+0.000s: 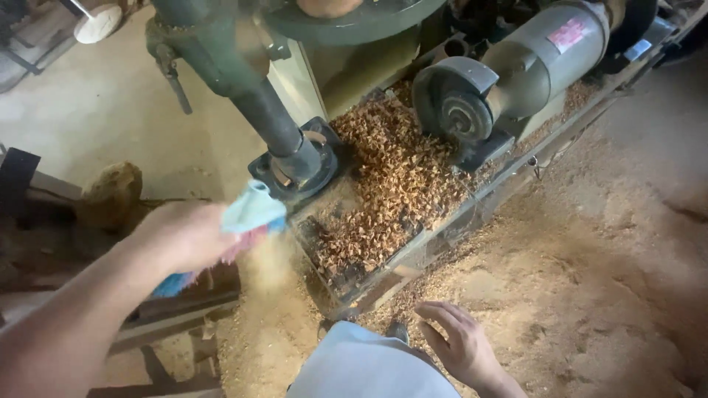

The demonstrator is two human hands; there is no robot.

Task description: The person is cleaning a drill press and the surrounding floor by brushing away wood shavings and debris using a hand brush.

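My left hand [181,236] is closed around a small brush with a light blue handle [254,208] and pink and blue bristles, held at the left edge of a machine base. Fine sawdust falls from the brush toward the floor. A thick layer of brown wood shavings [387,195] covers the base between a dark green column foot [299,166] and a grey electric motor [516,70]. My right hand [461,343] hangs low near my knee, fingers spread, holding nothing.
Sawdust [590,280] lies heaped over the floor on the right and below the machine. Dark wooden beams [169,309] and a rough lump of wood [110,191] sit at the left. A metal lever [173,77] sticks out from the column. Pale cloth over my knee [361,368] shows at the bottom.
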